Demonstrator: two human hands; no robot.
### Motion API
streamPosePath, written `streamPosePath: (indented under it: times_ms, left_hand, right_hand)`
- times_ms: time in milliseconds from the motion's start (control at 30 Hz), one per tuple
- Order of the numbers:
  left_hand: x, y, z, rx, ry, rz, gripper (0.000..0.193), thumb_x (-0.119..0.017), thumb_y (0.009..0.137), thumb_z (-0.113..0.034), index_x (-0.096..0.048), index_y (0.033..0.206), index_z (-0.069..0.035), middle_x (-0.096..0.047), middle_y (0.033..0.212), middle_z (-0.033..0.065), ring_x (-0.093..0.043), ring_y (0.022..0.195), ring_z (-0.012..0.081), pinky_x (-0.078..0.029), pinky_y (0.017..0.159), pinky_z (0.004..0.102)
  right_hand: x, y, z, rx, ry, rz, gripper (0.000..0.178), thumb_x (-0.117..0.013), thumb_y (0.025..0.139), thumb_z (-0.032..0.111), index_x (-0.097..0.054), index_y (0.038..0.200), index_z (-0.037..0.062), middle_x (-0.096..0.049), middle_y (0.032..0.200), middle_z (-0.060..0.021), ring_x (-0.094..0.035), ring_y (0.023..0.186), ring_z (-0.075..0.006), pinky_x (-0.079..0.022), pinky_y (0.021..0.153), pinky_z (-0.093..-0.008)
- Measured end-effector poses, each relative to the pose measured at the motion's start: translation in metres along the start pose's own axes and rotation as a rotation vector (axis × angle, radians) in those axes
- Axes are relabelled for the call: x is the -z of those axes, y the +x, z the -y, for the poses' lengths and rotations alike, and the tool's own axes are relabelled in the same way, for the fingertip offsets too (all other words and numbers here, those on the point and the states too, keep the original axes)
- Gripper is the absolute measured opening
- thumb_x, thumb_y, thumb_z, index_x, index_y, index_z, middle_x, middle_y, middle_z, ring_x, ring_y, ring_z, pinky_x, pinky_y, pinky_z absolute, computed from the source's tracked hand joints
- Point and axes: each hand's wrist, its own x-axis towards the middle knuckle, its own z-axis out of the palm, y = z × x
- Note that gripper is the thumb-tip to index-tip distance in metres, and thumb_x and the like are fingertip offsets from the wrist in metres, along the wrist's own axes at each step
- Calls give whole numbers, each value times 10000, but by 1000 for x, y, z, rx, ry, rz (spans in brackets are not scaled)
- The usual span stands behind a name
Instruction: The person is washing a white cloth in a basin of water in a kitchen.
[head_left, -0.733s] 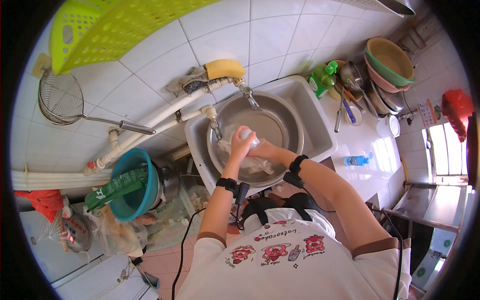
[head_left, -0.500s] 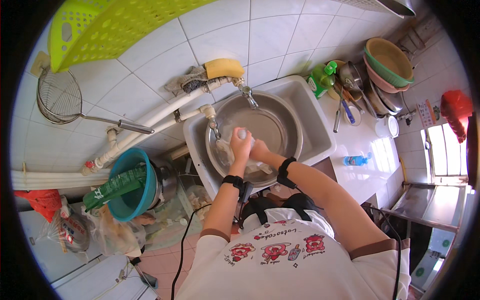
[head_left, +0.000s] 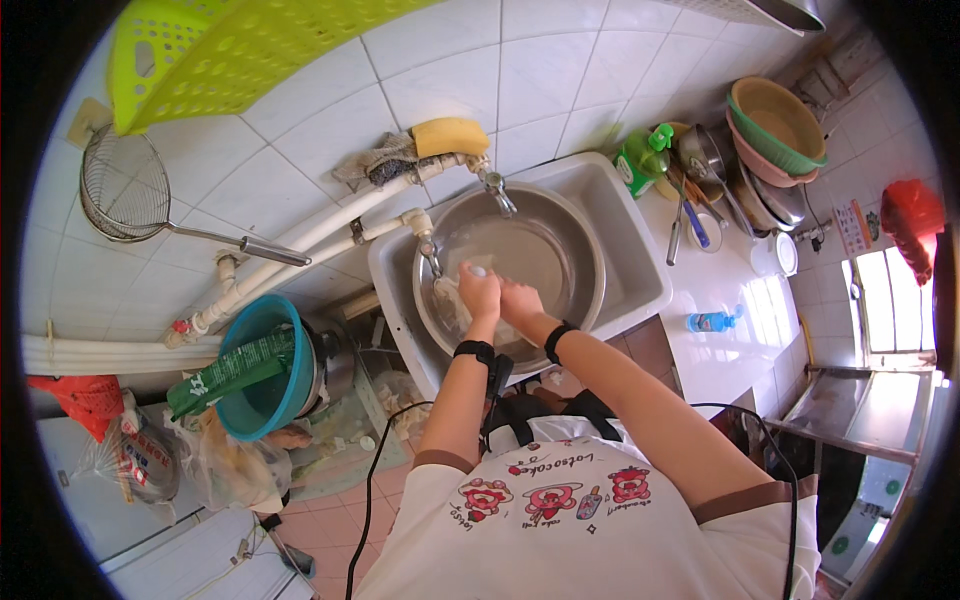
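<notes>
Over a round metal basin [head_left: 575, 225] set in a grey sink [head_left: 630, 265], my two fists press together side by side. My left hand [head_left: 480, 293] is wrapped round a pale, wet-looking cloth [head_left: 479, 271], a small bunched end of which pokes out above the fist. Closed against it, my right hand [head_left: 520, 303] seems to grip the same cloth; what lies inside the fingers is hidden. More whitish material [head_left: 450, 298] shows in the basin left of my hands, beneath a metal tap [head_left: 429, 258]. A second tap [head_left: 497, 194] reaches over the basin's far rim.
Right of the sink, a white counter [head_left: 715, 365] bears a green pump bottle [head_left: 640, 160], a blue bottle [head_left: 711, 321] and stacked basins [head_left: 780, 125]. White pipes [head_left: 300, 240] run along the tiled wall. A wire strainer [head_left: 125, 190] hangs left, above a teal tub [head_left: 300, 375].
My fists have drawn closer together and the right has turned more against the left. The cloth that hung below my right hand is now mostly hidden.
</notes>
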Motion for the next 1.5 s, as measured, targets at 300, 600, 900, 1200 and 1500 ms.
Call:
streamPosePath:
  times_ms: [300, 600, 900, 1200, 1500]
  left_hand:
    - [37, 12, -13, 233, -601, 621, 554, -503, 819, -500, -488, 1099, -22, -559, 1078, 94, -537, 994, 240, -415, 840, 353]
    - [81, -15, -90, 442, -1371, 1058, 637, -376, 858, -554, -362, 1284, -81, -483, 1187, 113, -487, 1080, 259, -382, 920, 404]
    - [61, -8, -81, 281, -705, 690, 325, -643, 708, -137, -518, 989, -30, -580, 845, 68, -577, 729, 159, -483, 628, 288]
    - [25, -21, -66, -130, -192, 153, 240, -626, 663, -113, -527, 862, -19, -586, 753, 109, -580, 729, 227, -456, 660, 326]
    - [27, -27, -51, 165, -76, 163, 238, -562, 737, -150, -573, 917, 5, -616, 832, 203, -594, 844, 331, -457, 736, 375]
  right_hand:
    - [75, -28, 3, 7, 813, 155, 664, -686, 662, 195, -367, 1221, 32, -580, 982, -144, -592, 840, -249, -464, 764, -335]
    - [102, -27, -1, -369, 1738, 954, 423, -621, 771, 332, -477, 1047, 46, -510, 858, -62, -452, 567, -86, -399, 457, -213]
    - [88, -31, 5, -363, 1538, 762, 383, -653, 750, 327, -523, 1020, 89, -552, 815, -41, -502, 621, -104, -405, 471, -222]
    - [48, -10, -3, -57, 628, 297, 315, -657, 684, 264, -594, 875, 22, -629, 891, -127, -605, 795, -244, -459, 693, -348]
    - [12, -15, 3, -123, 183, 202, 345, -482, 798, 238, -508, 1053, 6, -608, 925, -207, -590, 835, -361, -465, 725, -437]
